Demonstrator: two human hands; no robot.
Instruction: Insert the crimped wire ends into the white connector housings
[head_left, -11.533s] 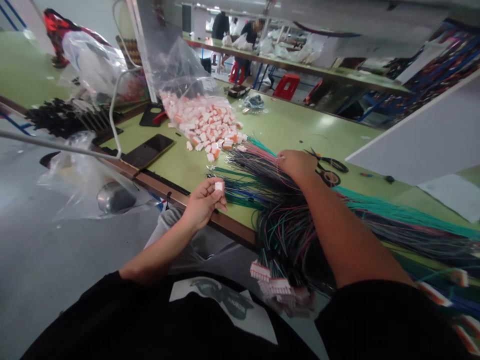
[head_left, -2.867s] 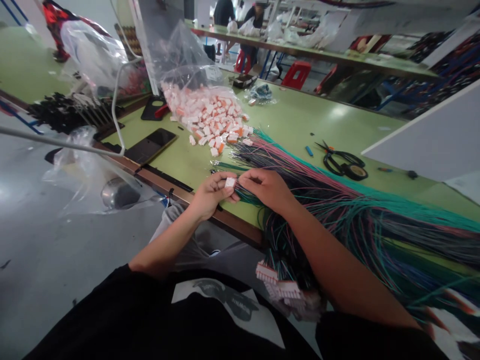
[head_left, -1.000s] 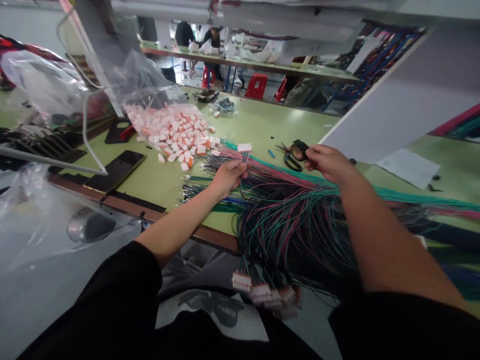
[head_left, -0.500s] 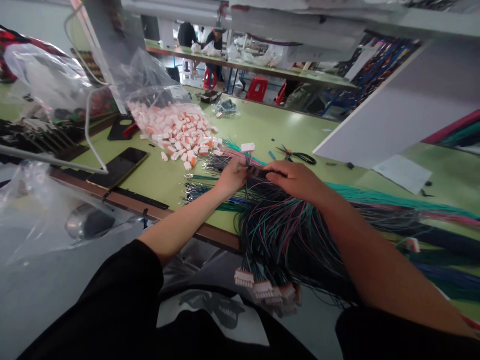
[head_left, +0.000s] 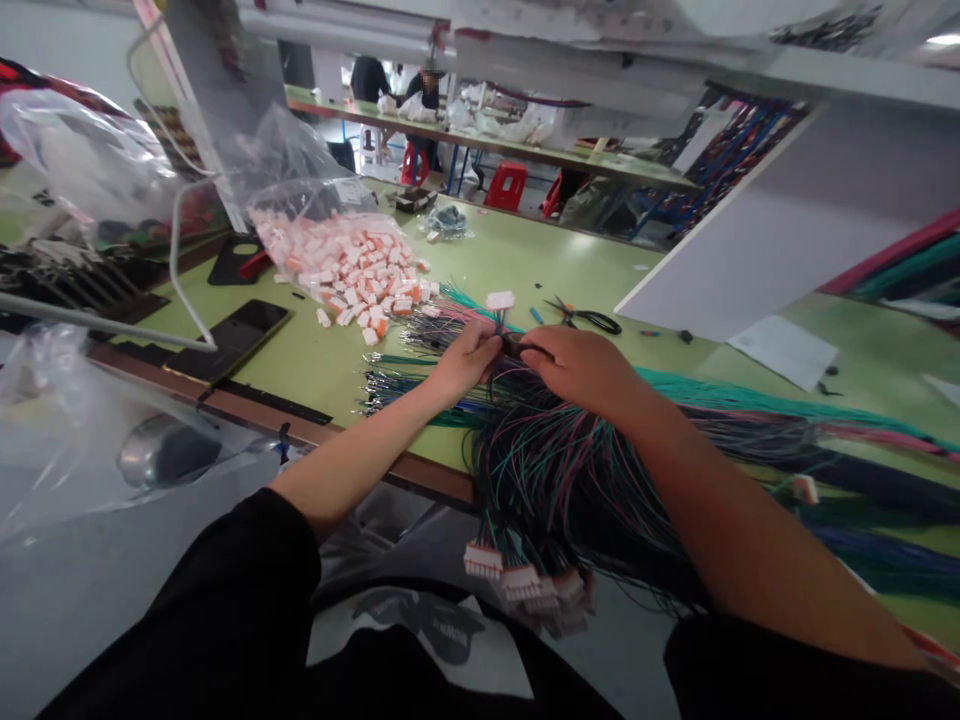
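Observation:
My left hand [head_left: 469, 358] pinches a small bunch of wires [head_left: 499, 322] just below a white connector [head_left: 500, 299], which stands up above the fingers. My right hand [head_left: 581, 366] is closed beside it, its fingers on a dark tape-like strip [head_left: 513, 344] that reaches the left thumb. Part of this strip is hidden by the fingers. Under both hands lies a thick bundle of thin black, green and pink wires [head_left: 555, 440]. Several wired white and orange connectors [head_left: 482, 560] hang over the table's front edge.
Loose white and orange connectors [head_left: 371, 265] spill from a clear bag [head_left: 292, 150] at the back left. Scissors [head_left: 589, 316] lie beyond my right hand. A phone [head_left: 229, 340] rests near the left edge. A white panel [head_left: 720, 220] stands at right. People sit at a far bench.
The whole view has shifted slightly. My hands stay close together at the same connector's wires, and the connector now stands a little more upright above my left fingers.

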